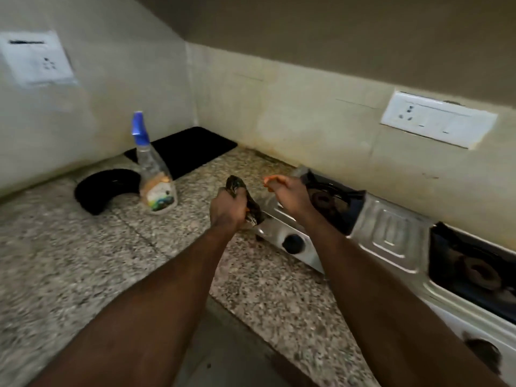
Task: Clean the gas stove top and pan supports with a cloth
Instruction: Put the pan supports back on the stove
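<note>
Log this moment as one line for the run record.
left hand: shut on cloth | right hand: open, empty, over stove left end | spray bottle: upright on counter, untouched

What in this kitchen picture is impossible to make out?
Head view only:
- Cloth: bunched inside the left hand, so its pattern and extent are hidden.
- Right hand: motion-blurred; whether its fingers hold anything is unclear.
- Gas stove: its right end is cut off by the frame edge, and the right forearm covers part of its front.
- Spray bottle label: too blurred to read.
</note>
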